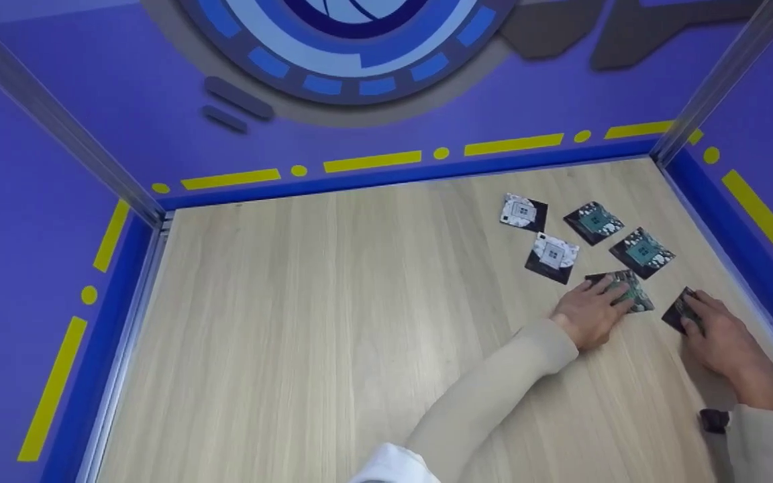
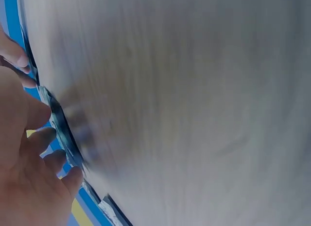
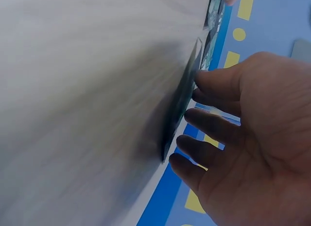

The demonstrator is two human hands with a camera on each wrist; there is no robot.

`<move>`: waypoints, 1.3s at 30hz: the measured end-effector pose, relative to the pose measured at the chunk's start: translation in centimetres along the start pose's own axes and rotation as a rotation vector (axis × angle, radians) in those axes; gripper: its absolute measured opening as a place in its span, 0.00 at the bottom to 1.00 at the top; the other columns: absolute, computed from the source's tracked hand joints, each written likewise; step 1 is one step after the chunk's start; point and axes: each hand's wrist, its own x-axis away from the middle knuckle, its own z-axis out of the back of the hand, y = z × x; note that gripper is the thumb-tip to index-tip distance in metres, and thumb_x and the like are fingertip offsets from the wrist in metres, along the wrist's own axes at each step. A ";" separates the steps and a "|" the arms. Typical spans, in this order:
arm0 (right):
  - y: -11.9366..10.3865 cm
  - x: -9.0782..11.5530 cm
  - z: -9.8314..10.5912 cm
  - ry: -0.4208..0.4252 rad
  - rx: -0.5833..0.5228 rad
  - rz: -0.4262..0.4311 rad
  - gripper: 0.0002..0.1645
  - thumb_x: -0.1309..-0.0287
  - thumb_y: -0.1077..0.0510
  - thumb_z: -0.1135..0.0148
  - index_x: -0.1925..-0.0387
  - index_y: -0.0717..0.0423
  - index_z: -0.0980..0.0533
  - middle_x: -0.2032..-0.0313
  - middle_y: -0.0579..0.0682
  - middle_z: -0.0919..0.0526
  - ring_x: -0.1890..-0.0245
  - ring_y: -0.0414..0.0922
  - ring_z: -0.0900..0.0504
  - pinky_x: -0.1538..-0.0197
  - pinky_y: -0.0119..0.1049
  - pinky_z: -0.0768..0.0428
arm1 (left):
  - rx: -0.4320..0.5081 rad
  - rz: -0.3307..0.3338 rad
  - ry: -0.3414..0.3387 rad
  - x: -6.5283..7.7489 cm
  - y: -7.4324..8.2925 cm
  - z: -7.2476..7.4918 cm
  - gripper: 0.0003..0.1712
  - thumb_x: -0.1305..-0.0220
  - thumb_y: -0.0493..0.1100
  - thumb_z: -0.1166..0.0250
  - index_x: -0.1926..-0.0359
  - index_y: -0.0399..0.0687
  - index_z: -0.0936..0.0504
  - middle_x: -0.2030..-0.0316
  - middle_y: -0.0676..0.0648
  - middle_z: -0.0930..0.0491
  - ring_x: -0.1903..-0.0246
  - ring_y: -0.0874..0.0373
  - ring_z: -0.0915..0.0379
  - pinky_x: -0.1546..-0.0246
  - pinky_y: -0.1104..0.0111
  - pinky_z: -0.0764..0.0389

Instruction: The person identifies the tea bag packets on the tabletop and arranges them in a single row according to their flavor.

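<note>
My left hand point(image 1: 591, 315) rests with spread fingers on a flat square packet point(image 1: 638, 295) printed in green and black. In the left wrist view, the fingertips point(image 2: 73, 177) lie along that packet's face, close over the wooden table. To the right, my right hand point(image 1: 725, 335) holds a dark square packet point(image 1: 675, 316) between thumb and fingers near its edges. The right wrist view shows this packet point(image 3: 182, 107) almost edge-on, slightly tilted, with a shadow beside it on the tabletop. Part of its printed face is hidden by the fingers.
Beyond the hands lie two green-and-black packets point(image 1: 643, 252) and two white-and-black packets point(image 1: 553, 256). Blue printed walls point(image 1: 386, 154) with metal frame posts border the wooden table point(image 1: 292, 322). A small black object point(image 1: 715, 421) sits by the right sleeve.
</note>
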 end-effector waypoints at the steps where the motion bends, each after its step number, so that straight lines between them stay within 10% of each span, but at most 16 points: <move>1: -0.1 -0.1 0.1 -0.008 0.001 -0.002 0.33 0.18 0.61 0.54 0.24 0.80 0.45 0.25 0.83 0.48 0.28 0.85 0.47 0.30 0.82 0.44 | 0.002 0.005 -0.001 -0.1 -0.1 0.0 0.34 0.13 0.58 0.63 0.14 0.78 0.61 0.15 0.67 0.70 0.15 0.65 0.74 0.15 0.69 0.59; 20: -0.1 0.3 0.4 -0.116 0.022 -0.079 0.37 0.18 0.59 0.55 0.21 0.76 0.51 0.21 0.80 0.57 0.24 0.83 0.56 0.28 0.81 0.50 | -0.085 -0.028 -0.023 0.2 -0.1 0.2 0.32 0.12 0.56 0.64 0.14 0.79 0.56 0.14 0.65 0.63 0.15 0.63 0.63 0.17 0.66 0.43; 30: -0.2 -0.1 1.0 -0.163 0.067 -0.063 0.36 0.18 0.61 0.55 0.22 0.78 0.52 0.22 0.81 0.59 0.25 0.84 0.56 0.29 0.82 0.47 | -0.146 -0.061 0.078 0.6 -0.6 -0.1 0.31 0.13 0.50 0.51 0.16 0.69 0.42 0.17 0.62 0.45 0.21 0.64 0.43 0.26 0.71 0.29; 39: 0.0 -0.1 0.4 -0.127 0.053 -0.069 0.37 0.20 0.61 0.54 0.21 0.77 0.51 0.22 0.80 0.58 0.24 0.82 0.57 0.28 0.81 0.50 | -0.112 -0.083 0.090 0.7 -0.8 -0.6 0.31 0.12 0.49 0.55 0.15 0.65 0.43 0.15 0.62 0.49 0.17 0.65 0.52 0.22 0.72 0.35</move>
